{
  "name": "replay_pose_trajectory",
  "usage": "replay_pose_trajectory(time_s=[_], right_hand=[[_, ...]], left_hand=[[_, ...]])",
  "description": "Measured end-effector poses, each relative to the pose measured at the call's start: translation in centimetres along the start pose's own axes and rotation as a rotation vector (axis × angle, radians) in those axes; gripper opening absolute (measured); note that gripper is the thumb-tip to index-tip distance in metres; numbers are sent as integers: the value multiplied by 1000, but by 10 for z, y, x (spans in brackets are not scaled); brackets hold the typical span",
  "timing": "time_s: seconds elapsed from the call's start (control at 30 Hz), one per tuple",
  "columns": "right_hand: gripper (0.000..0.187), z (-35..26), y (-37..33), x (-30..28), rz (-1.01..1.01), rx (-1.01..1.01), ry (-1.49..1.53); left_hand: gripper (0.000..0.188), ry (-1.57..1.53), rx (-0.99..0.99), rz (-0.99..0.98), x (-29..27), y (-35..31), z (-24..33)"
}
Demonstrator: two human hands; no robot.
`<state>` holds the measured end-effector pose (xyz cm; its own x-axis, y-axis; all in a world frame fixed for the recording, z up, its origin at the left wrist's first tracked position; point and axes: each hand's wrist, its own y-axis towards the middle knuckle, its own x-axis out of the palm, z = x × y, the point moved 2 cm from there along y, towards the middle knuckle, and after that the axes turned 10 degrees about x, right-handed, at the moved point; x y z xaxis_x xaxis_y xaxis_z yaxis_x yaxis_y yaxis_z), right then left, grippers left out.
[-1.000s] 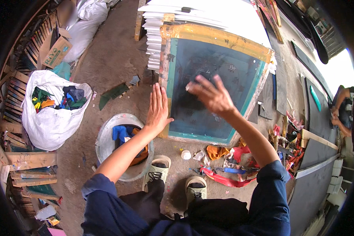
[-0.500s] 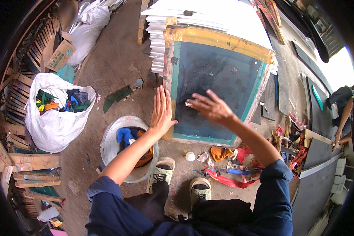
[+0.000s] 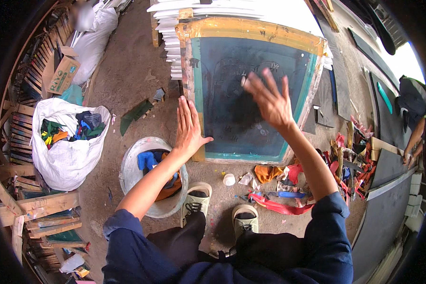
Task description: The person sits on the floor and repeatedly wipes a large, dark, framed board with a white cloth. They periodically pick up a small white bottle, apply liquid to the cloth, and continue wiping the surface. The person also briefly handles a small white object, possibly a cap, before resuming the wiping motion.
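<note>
A screen-printing frame (image 3: 251, 94) tilts before me, its mesh dark, its borders teal, with yellow-brown tape along the top. Against its left edge rests my left hand (image 3: 188, 125), fingers stretched and thumb reaching onto the frame. Over the middle of the mesh is my right hand (image 3: 272, 106), fingers spread and slightly blurred. A small white bit shows by the tip of its leftmost finger; I cannot make out what it is. Faint markings show on the mesh above that hand. Whether the right hand touches the mesh I cannot tell.
White sheets (image 3: 170, 42) are stacked behind the frame. At left stand a bucket of rags (image 3: 128, 180) and a white sack of cloth (image 3: 64, 163). Rags (image 3: 270, 173) and a small white cup (image 3: 228, 179) lie by my feet. Another person (image 3: 414, 102) works at far right beside dark boards.
My right hand has swept up and to the right across the mesh. The left hand stays at the frame's left edge. The whole view has shifted slightly.
</note>
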<state>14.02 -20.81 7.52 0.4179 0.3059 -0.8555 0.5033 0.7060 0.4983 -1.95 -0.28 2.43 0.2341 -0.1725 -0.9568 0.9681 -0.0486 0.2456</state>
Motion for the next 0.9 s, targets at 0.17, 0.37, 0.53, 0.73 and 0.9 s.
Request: replay_pose_trajectory(time_s=[0.17,0.37,0.53,0.73,0.9], right_hand=[[52,-20,-41,14,-191,-211,255],[50,-11,-11,3,-61,-46,94],[52,1,-11,4,-11,-305,-22],[52,-41,-27,20,-168,44,158],[55,-21,-18,11,-49,11,-62]], left_hand=[[139,-14,-9,-4,0,3,5],[140,-19,-1,-14,1,1,2],[140,-59,-12,15,-1,3,6],[136,-32,-16,-8,-3,1,9],[131,6,39,-48,-3,-8,1]])
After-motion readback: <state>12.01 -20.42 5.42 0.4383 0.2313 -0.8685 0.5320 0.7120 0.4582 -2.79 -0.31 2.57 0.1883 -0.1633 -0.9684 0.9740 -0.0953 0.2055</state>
